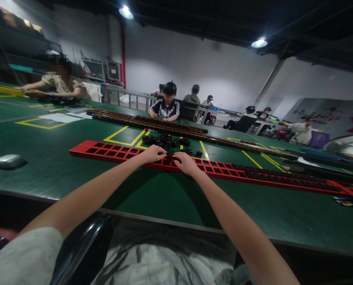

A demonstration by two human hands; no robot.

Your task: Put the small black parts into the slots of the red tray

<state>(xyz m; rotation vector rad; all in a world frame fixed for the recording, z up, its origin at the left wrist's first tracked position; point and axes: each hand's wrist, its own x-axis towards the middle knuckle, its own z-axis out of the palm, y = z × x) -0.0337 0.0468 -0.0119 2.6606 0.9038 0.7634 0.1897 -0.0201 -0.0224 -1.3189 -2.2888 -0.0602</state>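
A long red frame with rows of square openings lies across the green table. My left hand is over the frame's left-middle part, fingers curled and closed at a small black part. From the other side my right hand meets the same part, its fingers bent and pinched. The fingers cover much of the part, so its exact kind is unclear. Just beyond my hands lies a loose heap of black parts. Toward the right, black pieces fill the frame's openings; many openings at the left show no piece.
Long dark strips lie behind the heap. A silver computer mouse sits at the left, with paper sheets farther back. Yellow tape lines mark the table. A person works opposite, another at the left.
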